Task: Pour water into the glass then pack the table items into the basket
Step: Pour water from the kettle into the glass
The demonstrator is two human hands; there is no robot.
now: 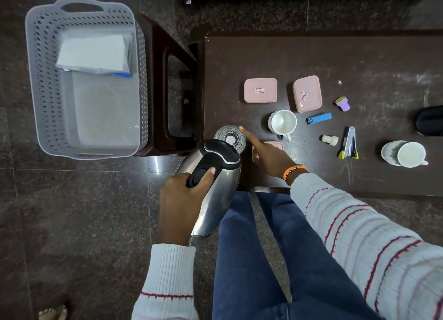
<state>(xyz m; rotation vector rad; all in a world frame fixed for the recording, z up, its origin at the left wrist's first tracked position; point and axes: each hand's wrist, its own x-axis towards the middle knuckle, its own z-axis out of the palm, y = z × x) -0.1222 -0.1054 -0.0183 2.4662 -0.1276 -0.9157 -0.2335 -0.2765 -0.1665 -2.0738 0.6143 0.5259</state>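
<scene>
Overhead, looking down on a dark table [359,63]. Two pink boxes side by side at the middle: left box [260,90] with a small red-bordered sticker reading something like "81"; right box [307,93] with a similar sticker turned sideways, digits not legible. No brand readable on the kettle [213,185].

Kettle held off the near left corner of the table, tilted, long axis running from bottom near the knees up toward the glass [230,137], lid end over the glass rim. Glass upright at the table's near left corner, mouth up; cannot tell whether water is flowing.

Left hand [182,199] wrapped round the black handle, thumb laid along the top of it, wrist coming up from a white ribbed cuff. Right hand [268,155] reaching in from the right, fingers curved against the glass's right side, forefinger stretched along the rim; orange and black bands on the wrist, striped sleeve behind. Third pink box [278,145] mostly hidden under that hand.

Elsewhere on the table: white cup [282,123] just right of the glass, blue nail clipper [319,118], purple cap [342,103], small white bottle [330,139], stapler [349,143], patterned mug [405,153] well to the right.

Grey basket [36,84] on a stool left of the table, white paper inside.
</scene>
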